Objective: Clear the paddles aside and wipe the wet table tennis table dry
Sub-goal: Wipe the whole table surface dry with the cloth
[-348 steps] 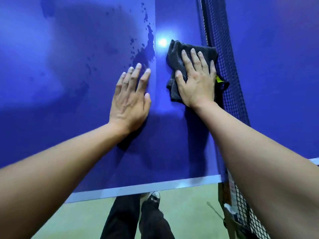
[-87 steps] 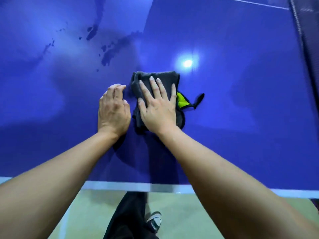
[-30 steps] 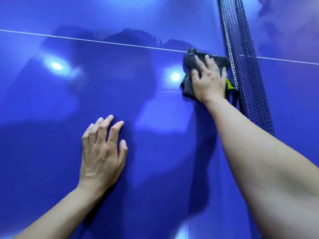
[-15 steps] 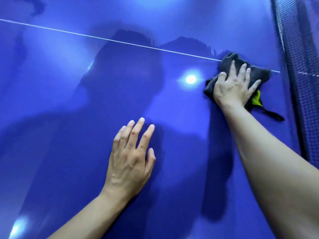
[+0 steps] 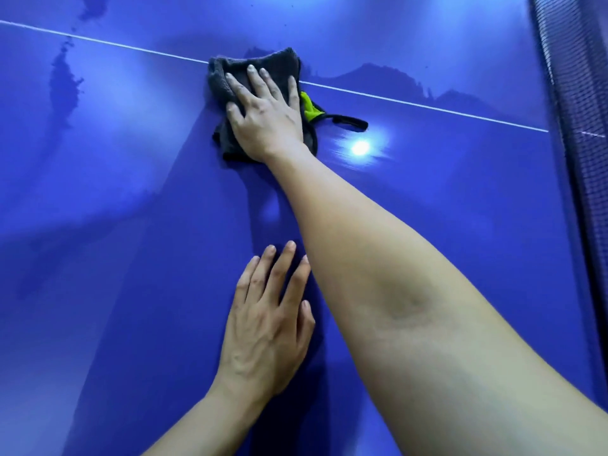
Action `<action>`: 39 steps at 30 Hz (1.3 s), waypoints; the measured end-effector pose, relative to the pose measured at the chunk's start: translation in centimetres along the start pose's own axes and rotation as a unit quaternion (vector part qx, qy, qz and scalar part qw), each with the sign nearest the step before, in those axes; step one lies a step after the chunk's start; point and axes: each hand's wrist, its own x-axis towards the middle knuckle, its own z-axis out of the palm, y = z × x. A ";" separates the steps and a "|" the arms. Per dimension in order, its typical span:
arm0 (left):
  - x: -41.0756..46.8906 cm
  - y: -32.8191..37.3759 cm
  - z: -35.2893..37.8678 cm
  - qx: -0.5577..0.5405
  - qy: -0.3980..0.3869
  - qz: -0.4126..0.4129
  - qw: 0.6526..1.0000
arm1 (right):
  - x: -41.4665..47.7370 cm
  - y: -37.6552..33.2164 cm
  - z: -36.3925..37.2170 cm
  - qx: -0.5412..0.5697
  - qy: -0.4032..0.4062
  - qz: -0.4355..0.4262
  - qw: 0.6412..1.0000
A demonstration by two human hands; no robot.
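Observation:
The blue table tennis table [image 5: 131,258] fills the view, with a thin white centre line [image 5: 427,105] running across it. My right hand [image 5: 266,116] presses flat, fingers spread, on a dark grey cloth [image 5: 279,62] with a yellow-green tag [image 5: 307,105], lying over the white line. My left hand [image 5: 268,327] rests flat on the bare table near me, beside my right forearm. Dark wet patches [image 5: 62,83] show at the far left. No paddles are in view.
The dark net [image 5: 575,110] runs down the right edge of the view. A bright lamp reflection [image 5: 360,147] sits just right of the cloth. More wet marks [image 5: 93,8] lie beyond the white line at the top left.
My right hand has slid the cloth to the left, away from the net and onto the white line. My left hand stays flat on the table, now close under the right forearm.

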 end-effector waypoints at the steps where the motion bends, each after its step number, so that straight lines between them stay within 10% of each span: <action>1: -0.1 0.2 0.1 0.000 -0.001 0.003 1.000 | -0.6 0.4 -0.1 0.006 0.001 0.000 1.000; 14: -0.3 1.5 0.2 0.042 -0.037 -0.024 0.998 | -22.2 32.6 -8.3 -0.024 0.111 0.252 0.961; 21: 0.1 1.0 -0.5 -0.039 -0.032 -0.047 0.998 | -25.9 35.8 -9.4 -0.031 0.123 0.308 0.943; 27: -2.4 -2.6 -2.7 -0.028 -0.014 -0.046 0.998 | -22.6 27.3 -6.7 -0.046 0.130 0.299 0.944; 39: -9.3 -7.3 -5.8 -0.027 -0.042 -0.049 0.998 | -14.8 -8.9 4.1 -0.048 0.051 -0.050 0.996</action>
